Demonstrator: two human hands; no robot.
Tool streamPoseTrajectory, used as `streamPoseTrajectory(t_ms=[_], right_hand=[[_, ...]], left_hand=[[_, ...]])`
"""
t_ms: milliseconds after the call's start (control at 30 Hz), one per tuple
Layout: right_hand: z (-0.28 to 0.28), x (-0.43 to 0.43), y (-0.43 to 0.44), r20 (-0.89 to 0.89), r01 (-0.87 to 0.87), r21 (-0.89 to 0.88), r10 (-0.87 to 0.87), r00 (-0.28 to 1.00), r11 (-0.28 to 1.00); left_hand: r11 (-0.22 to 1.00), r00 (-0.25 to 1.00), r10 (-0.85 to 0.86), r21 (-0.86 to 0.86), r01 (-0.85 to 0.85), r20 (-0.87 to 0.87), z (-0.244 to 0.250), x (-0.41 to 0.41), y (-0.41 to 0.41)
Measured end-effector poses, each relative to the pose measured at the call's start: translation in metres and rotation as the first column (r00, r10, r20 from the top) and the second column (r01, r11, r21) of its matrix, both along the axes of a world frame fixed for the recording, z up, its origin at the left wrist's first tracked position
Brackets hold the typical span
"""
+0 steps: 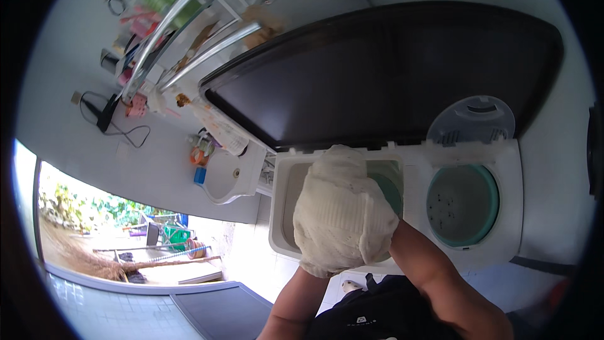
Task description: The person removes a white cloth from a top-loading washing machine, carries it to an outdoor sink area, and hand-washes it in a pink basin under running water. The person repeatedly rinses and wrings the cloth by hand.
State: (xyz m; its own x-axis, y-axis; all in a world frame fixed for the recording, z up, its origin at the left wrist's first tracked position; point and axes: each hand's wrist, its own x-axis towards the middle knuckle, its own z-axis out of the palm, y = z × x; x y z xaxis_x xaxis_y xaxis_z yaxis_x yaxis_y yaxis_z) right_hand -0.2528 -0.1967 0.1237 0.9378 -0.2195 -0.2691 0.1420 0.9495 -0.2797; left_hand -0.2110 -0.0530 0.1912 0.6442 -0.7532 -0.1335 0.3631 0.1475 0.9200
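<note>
A bundled cream knitted garment (337, 208) is held up over the wash tub (289, 198) of a white twin-tub washing machine (512, 198). Both forearms reach up to it, one from below and one from the right. The fabric hides my left hand and my right hand, so their fingers cannot be made out. Part of a greenish tub interior shows to the right of the garment. Beside the wash tub, the round spin tub (460, 205) with a teal rim stands uncovered, with dark specks inside. Its translucent lid (472, 120) is raised against the large dark lid (387, 71).
Left of the machine is a small white washbasin (224, 179) with bottles and a blue box (199, 175) at its edge. Above it, a metal-railed glass shelf (165, 33) holds bags and toiletries. A doorway at lower left shows a broom (89, 255) and a green crate (175, 235).
</note>
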Motion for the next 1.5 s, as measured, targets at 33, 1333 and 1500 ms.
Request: streamPoseTrajectory(t_ms=[33, 1333, 1500], right_hand=[[-0.003, 0.0, 0.001, -0.01, -0.016, -0.002, 0.016, 1.0, 1.0], [0.113, -0.008, 0.078, 0.111, -0.033, -0.591, -0.122, 0.986, -0.806], [0.113, 0.011, 0.061, 0.124, 0.014, -0.682, -0.097, 0.987, -0.731]], left_hand=[[1.0, 1.0, -0.006, 0.004, 0.005, 0.02, -0.001, 0.0, 0.002], [0.829, 0.799, -0.256, -0.549, -0.108, -0.544, -0.073, 0.087, 0.018], [0.893, 0.734, -0.235, -0.439, -0.095, -0.637, -0.12, 0.118, 0.019]])
